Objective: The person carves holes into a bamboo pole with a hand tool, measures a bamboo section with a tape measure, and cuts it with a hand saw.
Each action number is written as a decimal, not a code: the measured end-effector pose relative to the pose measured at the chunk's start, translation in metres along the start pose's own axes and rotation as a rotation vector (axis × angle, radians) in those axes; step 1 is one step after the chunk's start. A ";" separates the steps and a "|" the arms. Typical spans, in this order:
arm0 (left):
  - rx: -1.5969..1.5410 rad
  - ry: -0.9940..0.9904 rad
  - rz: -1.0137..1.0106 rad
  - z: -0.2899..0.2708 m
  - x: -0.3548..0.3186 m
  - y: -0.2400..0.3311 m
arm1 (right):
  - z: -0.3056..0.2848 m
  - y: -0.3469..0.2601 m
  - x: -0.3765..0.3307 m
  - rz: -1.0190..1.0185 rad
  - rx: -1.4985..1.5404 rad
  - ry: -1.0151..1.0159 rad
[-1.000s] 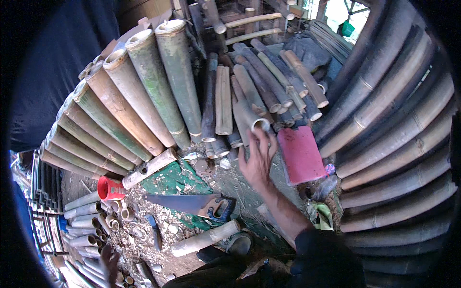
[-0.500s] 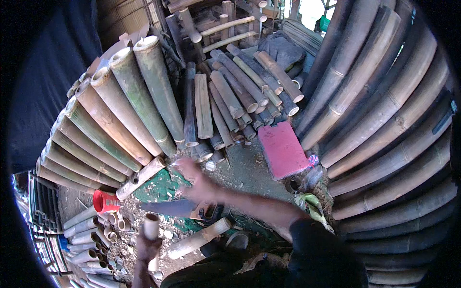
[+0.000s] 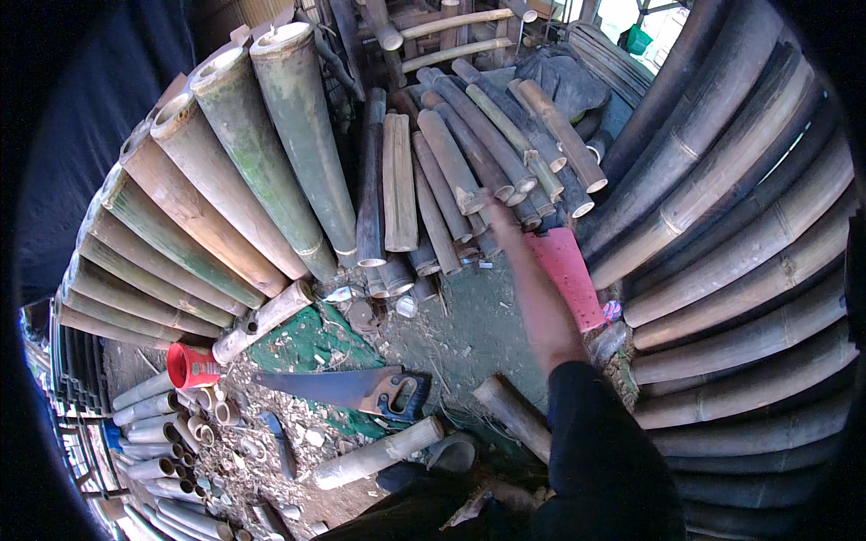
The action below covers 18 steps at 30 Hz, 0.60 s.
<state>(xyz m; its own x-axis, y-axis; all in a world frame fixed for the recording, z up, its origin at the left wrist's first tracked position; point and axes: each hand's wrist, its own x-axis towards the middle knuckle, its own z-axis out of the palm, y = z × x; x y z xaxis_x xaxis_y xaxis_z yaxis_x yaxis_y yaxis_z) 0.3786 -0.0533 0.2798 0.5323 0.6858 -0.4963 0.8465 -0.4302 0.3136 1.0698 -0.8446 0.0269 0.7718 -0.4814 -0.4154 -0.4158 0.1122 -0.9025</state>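
The right hand (image 3: pixel 516 243) reaches up the middle of the frame from a dark sleeve at the lower right, blurred, so whether its fingers are apart or together cannot be told; it holds nothing that can be made out. Its fingertips lie at the cut ends of the short bamboo pieces (image 3: pixel 492 171) stacked at upper centre. Just right of the hand sits a pink board (image 3: pixel 568 275). Long thick bamboo poles (image 3: pixel 234 180) fan across the left. A handsaw (image 3: pixel 347 389) lies on the ground at lower centre, a red cup (image 3: pixel 191 365) to its left. The left hand is out of view.
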 end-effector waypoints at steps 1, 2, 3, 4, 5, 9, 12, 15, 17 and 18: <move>0.013 0.004 -0.003 -0.002 0.002 0.012 | 0.021 -0.008 -0.015 -0.041 -0.156 0.100; 0.029 0.025 -0.026 -0.011 -0.009 0.017 | 0.056 -0.023 -0.047 -0.006 -0.402 0.275; 0.038 0.042 -0.035 -0.019 -0.015 0.022 | 0.071 -0.034 -0.072 -0.022 -0.205 0.095; 0.047 0.051 -0.044 -0.024 -0.021 0.028 | 0.097 -0.052 -0.111 -0.128 -0.477 0.288; 0.056 0.051 -0.037 -0.024 -0.021 0.036 | 0.115 -0.067 -0.144 -0.292 -0.430 0.390; 0.089 0.014 0.024 -0.016 0.002 0.075 | 0.122 -0.089 -0.155 -0.406 -0.418 0.304; 0.110 0.047 0.010 -0.029 -0.015 0.077 | 0.164 -0.086 -0.187 -0.648 -0.428 0.153; 0.122 0.089 -0.008 -0.046 -0.036 0.071 | 0.196 -0.057 -0.166 -0.832 -0.416 0.079; 0.108 -0.034 0.118 -0.005 0.018 0.103 | 0.098 -0.038 -0.012 -0.966 -0.536 0.493; 0.043 -0.131 0.230 0.036 0.060 0.114 | -0.018 -0.080 0.058 -1.066 -0.665 0.777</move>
<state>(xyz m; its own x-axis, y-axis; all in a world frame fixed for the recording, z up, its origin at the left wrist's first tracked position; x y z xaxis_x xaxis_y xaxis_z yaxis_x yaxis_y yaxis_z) 0.5070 -0.0822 0.2564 0.7040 0.4868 -0.5171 0.7011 -0.5922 0.3970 1.1391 -0.8975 0.0775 0.4918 -0.4374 0.7529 -0.1358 -0.8926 -0.4299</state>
